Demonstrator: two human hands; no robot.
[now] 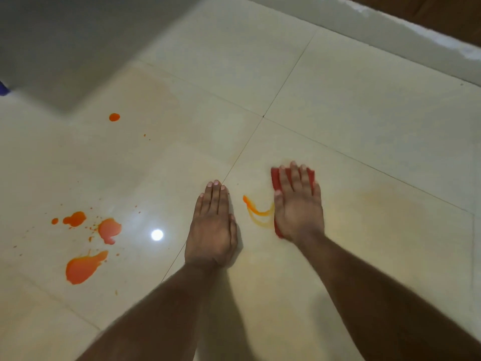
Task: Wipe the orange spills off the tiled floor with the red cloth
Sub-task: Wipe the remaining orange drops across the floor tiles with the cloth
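Observation:
My right hand [298, 204] lies flat with straight fingers on the red cloth [275, 179], pressing it to the cream tiled floor [364, 126]; only the cloth's edges show around the hand. A thin orange smear [256, 211] curves just left of the cloth. My left hand [212, 225] rests flat on the bare tile, left of that smear, holding nothing. Several orange puddles lie farther left: a big one [83, 268], a pinkish one [109, 230], a smaller one [75, 218] and a round drop [114, 117] farther away.
A grey wall or panel [65, 48] rises at the upper left. A pale skirting edge [390, 24] with dark wood behind runs along the upper right. Faint yellowish stains mark the tile right of the cloth [385, 207]. A lamp's glare [157, 234] reflects on the floor.

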